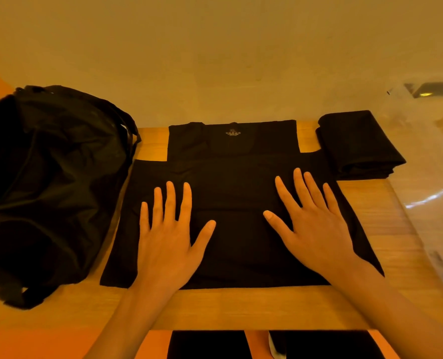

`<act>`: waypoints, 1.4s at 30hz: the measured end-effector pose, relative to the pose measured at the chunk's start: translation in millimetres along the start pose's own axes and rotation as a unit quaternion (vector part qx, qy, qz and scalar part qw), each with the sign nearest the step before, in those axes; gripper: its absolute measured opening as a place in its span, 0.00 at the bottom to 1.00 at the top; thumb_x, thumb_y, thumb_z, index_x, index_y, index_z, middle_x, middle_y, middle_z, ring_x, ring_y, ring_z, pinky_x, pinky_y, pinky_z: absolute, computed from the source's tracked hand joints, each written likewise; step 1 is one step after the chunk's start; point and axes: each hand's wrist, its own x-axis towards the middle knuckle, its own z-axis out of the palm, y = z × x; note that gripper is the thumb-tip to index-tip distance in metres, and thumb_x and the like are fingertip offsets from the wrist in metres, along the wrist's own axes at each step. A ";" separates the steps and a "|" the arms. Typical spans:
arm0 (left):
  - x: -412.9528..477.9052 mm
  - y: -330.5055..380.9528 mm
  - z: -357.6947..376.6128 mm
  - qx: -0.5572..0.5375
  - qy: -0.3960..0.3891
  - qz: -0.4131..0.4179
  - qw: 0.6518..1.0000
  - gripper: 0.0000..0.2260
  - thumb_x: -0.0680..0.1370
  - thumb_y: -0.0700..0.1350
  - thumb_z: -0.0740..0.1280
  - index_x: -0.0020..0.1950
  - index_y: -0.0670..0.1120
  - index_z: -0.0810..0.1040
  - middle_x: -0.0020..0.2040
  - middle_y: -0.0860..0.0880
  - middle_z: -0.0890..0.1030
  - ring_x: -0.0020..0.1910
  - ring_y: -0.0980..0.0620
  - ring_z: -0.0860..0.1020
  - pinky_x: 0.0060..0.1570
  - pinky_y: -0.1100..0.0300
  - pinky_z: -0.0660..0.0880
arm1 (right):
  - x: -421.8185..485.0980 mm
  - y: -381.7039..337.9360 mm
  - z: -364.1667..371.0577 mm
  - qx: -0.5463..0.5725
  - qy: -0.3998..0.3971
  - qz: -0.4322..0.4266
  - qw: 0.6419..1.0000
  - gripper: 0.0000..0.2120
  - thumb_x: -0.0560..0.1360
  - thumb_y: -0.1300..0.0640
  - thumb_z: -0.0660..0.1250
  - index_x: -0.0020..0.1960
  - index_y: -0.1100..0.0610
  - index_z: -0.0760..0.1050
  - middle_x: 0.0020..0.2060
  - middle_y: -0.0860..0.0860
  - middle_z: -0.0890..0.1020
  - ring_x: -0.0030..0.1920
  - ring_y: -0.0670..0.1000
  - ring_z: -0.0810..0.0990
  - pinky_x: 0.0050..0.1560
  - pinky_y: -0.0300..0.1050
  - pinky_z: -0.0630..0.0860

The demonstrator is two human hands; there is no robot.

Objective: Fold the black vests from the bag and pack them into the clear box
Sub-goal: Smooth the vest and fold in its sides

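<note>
A black vest (pixel 236 177) lies spread flat on the wooden table (pixel 241 307), neck and label toward the wall. My left hand (pixel 168 234) presses flat on its lower left part, fingers straight and spread. My right hand (pixel 311 218) presses flat on its lower right part in the same way. A stack of folded black vests (pixel 357 146) sits just right of the spread one, at the table's far right. The black bag (pixel 46 182) slumps on the left. The clear box (pixel 433 161) stands at the right edge, hard to make out.
A pale wall runs close behind the table. The table's front edge is near my body, with my dark-clothed legs and an orange floor below it. A dark object (pixel 430 90) shows through the clear plastic at the far right.
</note>
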 end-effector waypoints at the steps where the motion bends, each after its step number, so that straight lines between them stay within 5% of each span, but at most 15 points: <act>1: -4.8 -1.1 1.0 0.012 -0.004 0.004 1.000 0.37 0.78 0.73 0.31 0.82 0.54 0.37 0.83 0.45 0.42 0.82 0.44 0.39 0.80 0.42 0.43 | -6.4 -0.5 0.7 -0.001 0.001 0.001 1.000 0.39 0.77 0.27 0.31 0.82 0.45 0.43 0.82 0.55 0.47 0.81 0.55 0.43 0.80 0.59 0.45; 9: -45.7 1.6 7.5 0.033 -0.005 0.003 0.999 0.39 0.78 0.74 0.35 0.83 0.54 0.47 0.84 0.45 0.47 0.82 0.43 0.44 0.79 0.40 0.47 | -46.8 -5.0 3.3 0.007 0.000 0.012 1.000 0.39 0.76 0.26 0.30 0.82 0.44 0.43 0.82 0.55 0.47 0.81 0.55 0.41 0.80 0.59 0.44; 17: -96.5 11.0 7.2 0.042 -0.049 -0.053 0.996 0.39 0.76 0.75 0.33 0.82 0.58 0.46 0.84 0.45 0.47 0.82 0.39 0.43 0.77 0.33 0.47 | -81.2 -7.7 7.7 0.002 -0.009 0.008 1.000 0.40 0.75 0.24 0.30 0.81 0.43 0.39 0.82 0.53 0.43 0.81 0.54 0.38 0.80 0.58 0.42; 20: -102.4 12.4 -1.2 0.022 -0.061 -0.053 0.996 0.42 0.70 0.75 0.28 0.81 0.59 0.36 0.82 0.46 0.35 0.80 0.40 0.34 0.79 0.39 0.40 | -86.6 -2.8 5.0 -0.012 -0.021 -0.009 1.000 0.41 0.73 0.24 0.27 0.80 0.41 0.34 0.81 0.52 0.40 0.80 0.53 0.35 0.80 0.57 0.40; 25: -65.2 -3.0 -10.6 -0.006 0.031 0.006 0.999 0.38 0.77 0.73 0.37 0.83 0.56 0.46 0.83 0.45 0.40 0.82 0.44 0.38 0.79 0.47 0.38 | -64.0 5.7 -10.8 -0.010 -0.004 -0.005 1.000 0.42 0.71 0.25 0.26 0.80 0.43 0.33 0.81 0.53 0.38 0.80 0.53 0.33 0.80 0.55 0.38; 34: -32.1 -33.8 -8.0 0.010 -0.022 -0.004 1.000 0.37 0.78 0.72 0.37 0.83 0.57 0.44 0.84 0.48 0.43 0.82 0.47 0.41 0.80 0.48 0.42 | -49.0 40.0 -6.4 0.026 -0.058 0.047 0.997 0.39 0.74 0.28 0.32 0.81 0.45 0.36 0.81 0.51 0.39 0.80 0.50 0.34 0.80 0.55 0.41; 36: -21.5 -38.8 -14.3 -0.053 0.009 -0.010 0.999 0.34 0.81 0.68 0.45 0.83 0.53 0.55 0.83 0.45 0.53 0.82 0.43 0.51 0.79 0.46 0.51 | -43.9 41.3 -12.2 0.036 -0.047 0.040 0.997 0.37 0.78 0.30 0.37 0.82 0.46 0.43 0.82 0.53 0.46 0.81 0.53 0.42 0.81 0.56 0.45; 39: -4.2 -55.2 -24.5 -0.099 0.102 0.003 0.990 0.19 0.86 0.47 0.58 0.76 0.42 0.70 0.74 0.39 0.69 0.69 0.34 0.69 0.66 0.41 0.69 | -31.0 51.3 -21.3 0.090 0.108 0.068 0.988 0.27 0.83 0.42 0.52 0.77 0.54 0.64 0.72 0.59 0.71 0.72 0.61 0.69 0.69 0.57 0.68; 42: 14.5 -64.6 -35.7 -0.027 0.053 -0.002 0.998 0.21 0.78 0.28 0.62 0.71 0.37 0.72 0.67 0.36 0.73 0.59 0.32 0.74 0.52 0.42 0.74 | -8.3 67.4 -22.9 0.186 0.165 0.145 0.958 0.19 0.82 0.49 0.60 0.65 0.61 0.75 0.57 0.62 0.78 0.59 0.63 0.76 0.53 0.55 0.74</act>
